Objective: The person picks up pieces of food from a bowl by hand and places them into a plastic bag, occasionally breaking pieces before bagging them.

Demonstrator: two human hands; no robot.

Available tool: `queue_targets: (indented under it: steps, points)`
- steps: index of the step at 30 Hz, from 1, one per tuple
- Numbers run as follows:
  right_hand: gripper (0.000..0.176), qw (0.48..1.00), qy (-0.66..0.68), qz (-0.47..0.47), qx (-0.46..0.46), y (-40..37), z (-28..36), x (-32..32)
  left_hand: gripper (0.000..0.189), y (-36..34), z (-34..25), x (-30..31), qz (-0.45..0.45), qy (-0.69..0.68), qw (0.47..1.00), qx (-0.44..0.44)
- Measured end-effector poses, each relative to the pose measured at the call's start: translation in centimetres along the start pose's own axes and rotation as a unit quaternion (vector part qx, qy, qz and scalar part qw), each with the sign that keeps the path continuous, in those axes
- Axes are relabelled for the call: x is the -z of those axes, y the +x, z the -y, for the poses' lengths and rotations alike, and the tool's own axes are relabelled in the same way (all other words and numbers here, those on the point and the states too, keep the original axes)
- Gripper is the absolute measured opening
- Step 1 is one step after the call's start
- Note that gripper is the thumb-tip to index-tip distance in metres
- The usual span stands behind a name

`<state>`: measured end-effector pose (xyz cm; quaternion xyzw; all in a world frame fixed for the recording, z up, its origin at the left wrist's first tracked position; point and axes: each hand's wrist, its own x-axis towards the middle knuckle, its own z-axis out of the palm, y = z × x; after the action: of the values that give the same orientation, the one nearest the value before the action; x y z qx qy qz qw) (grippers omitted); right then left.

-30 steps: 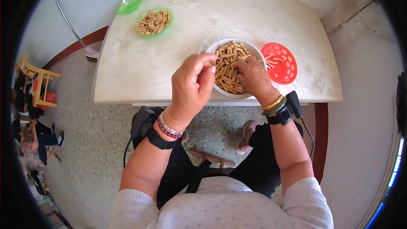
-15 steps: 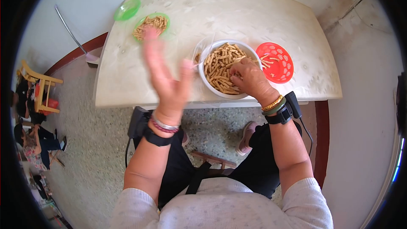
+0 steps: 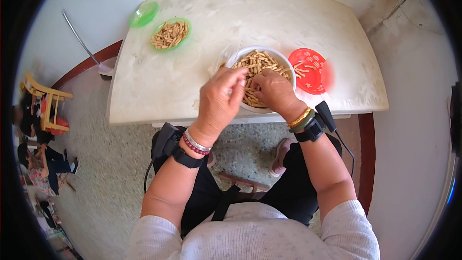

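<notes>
A white bowl [image 3: 256, 111] full of short tan sticks [image 3: 260, 60] stands near the table's front edge, with clear plastic at its left rim. Over the bowl's left side is my left hand [image 3: 220, 95], its fingers bent and apart, with nothing visible in them. My right hand [image 3: 276, 91] reaches into the sticks with its fingertips pressed together; what they hold is too small to make out. Right of the bowl sits a red perforated basket [image 3: 315, 84] with a few sticks inside. A green plate [image 3: 187, 35] at the back left bears a heap of sticks.
Another green dish [image 3: 144, 14] lies at the table's [image 3: 317, 14] back left corner. On the floor to the left are a long-handled dustpan [image 3: 105, 70] and a wooden chair [image 3: 50, 108]. Another person [image 3: 42, 168] sits at the far left.
My left hand has come back from the green plate to the bowl. My right hand has shifted slightly left over the sticks.
</notes>
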<state>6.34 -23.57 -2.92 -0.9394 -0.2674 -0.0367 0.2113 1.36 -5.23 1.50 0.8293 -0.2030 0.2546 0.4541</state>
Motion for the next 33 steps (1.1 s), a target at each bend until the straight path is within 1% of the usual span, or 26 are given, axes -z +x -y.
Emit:
queue_targets:
  steps: [1,2,3,5,6,7,9,10,11,12,13,14,15,17,18,19,21,23,24,26,28,30,31,32,33]
  points:
    - [0.013,0.999,-0.045,0.015,-0.019,0.2,0.3,-0.2,0.022,0.2,0.2,0.2,-0.027,-0.016,0.999,0.041]
    - [0.014,0.997,-0.074,0.01,-0.033,0.2,0.4,-0.6,0.022,0.4,0.8,0.4,-0.058,-0.002,0.998,0.038]
    - [0.014,0.997,-0.073,0.009,-0.034,0.1,0.3,-0.8,0.022,0.4,1.1,0.5,-0.057,-0.001,0.998,0.038]
    - [0.013,0.996,-0.083,0.0,-0.046,0.1,0.4,-1.2,0.023,0.6,1.7,1.1,-0.102,0.052,0.991,0.072]
    - [0.013,0.996,-0.081,-0.001,-0.043,0.2,0.4,-1.2,0.022,0.6,2.9,1.3,-0.122,0.067,0.988,0.071]
    - [0.013,0.997,-0.069,-0.009,-0.035,0.3,0.4,-1.0,0.022,0.6,3.4,1.4,-0.124,0.07,0.987,0.07]
    - [0.014,0.998,-0.057,-0.022,-0.026,0.5,0.5,-0.1,0.024,0.9,4.1,1.8,-0.173,0.104,0.974,0.1]
    - [0.012,0.995,0.023,-0.092,-0.027,0.6,0.6,0.4,0.026,1.0,4.4,2.0,-0.17,0.094,0.975,0.106]
    - [0.011,0.982,0.103,-0.159,-0.027,0.8,0.9,1.0,0.026,0.9,4.7,1.9,-0.175,0.096,0.974,0.105]
    - [0.01,0.967,0.158,-0.197,-0.041,1.3,1.3,1.3,0.028,0.8,4.8,1.7,-0.126,0.102,0.978,0.132]
    - [0.01,0.968,0.157,-0.194,-0.037,1.5,1.8,1.7,0.03,0.7,4.9,1.4,-0.078,0.108,0.978,0.158]
    - [0.011,0.953,0.21,-0.213,-0.05,1.7,2.7,2.3,0.03,0.7,4.6,1.2,-0.061,0.088,0.976,0.188]
    - [0.012,0.935,0.262,-0.23,-0.064,1.9,3.4,2.4,0.03,0.8,4.8,1.1,-0.065,0.088,0.976,0.19]
    - [0.013,0.929,0.284,-0.229,-0.058,2.9,3.8,1.7,0.022,1.2,5.3,1.0,-0.022,0.077,0.965,0.251]
    - [0.013,0.922,0.309,-0.225,-0.061,3.4,3.9,1.2,0.015,1.2,5.4,0.9,-0.033,0.064,0.966,0.247]
    - [0.013,0.914,0.334,-0.22,-0.064,3.8,4.0,0.8,0.015,1.3,5.5,0.9,-0.034,0.065,0.966,0.246]
    - [0.013,0.916,0.324,-0.228,-0.058,4.3,4.6,0.8,0.011,1.3,5.6,0.8,-0.087,0.013,0.963,0.255]
    - [0.012,0.929,0.285,-0.23,-0.044,4.6,4.9,1.0,0.011,1.3,5.8,0.7,-0.092,0.027,0.964,0.249]
    - [0.012,0.93,0.286,-0.228,-0.043,4.7,5.1,1.1,0.01,1.2,5.9,0.7,-0.094,0.039,0.965,0.243]
    - [0.011,0.938,0.29,-0.185,-0.049,4.7,5.2,1.3,0.01,1.1,6.0,0.8,-0.091,0.033,0.964,0.246]
    - [0.013,0.937,0.301,-0.174,-0.037,4.9,4.9,0.5,0.01,1.1,5.7,0.5,-0.086,0.025,0.965,0.248]
    - [0.016,0.935,0.314,-0.166,-0.027,5.2,4.6,-0.2,0.009,1.2,5.6,0.3,-0.062,0.007,0.973,0.222]
    - [0.02,0.909,0.375,-0.181,-0.033,5.3,4.4,-0.5,0.009,1.2,5.6,0.3,-0.061,0.006,0.973,0.222]
    - [0.024,0.878,0.435,-0.195,-0.038,5.4,4.4,-0.6,0.009,1.3,5.9,0.4,-0.081,0.002,0.971,0.227]
    - [0.024,0.878,0.435,-0.196,-0.038,5.3,4.1,-0.4,0.008,1.4,6.3,0.5,-0.101,-0.001,0.967,0.232]
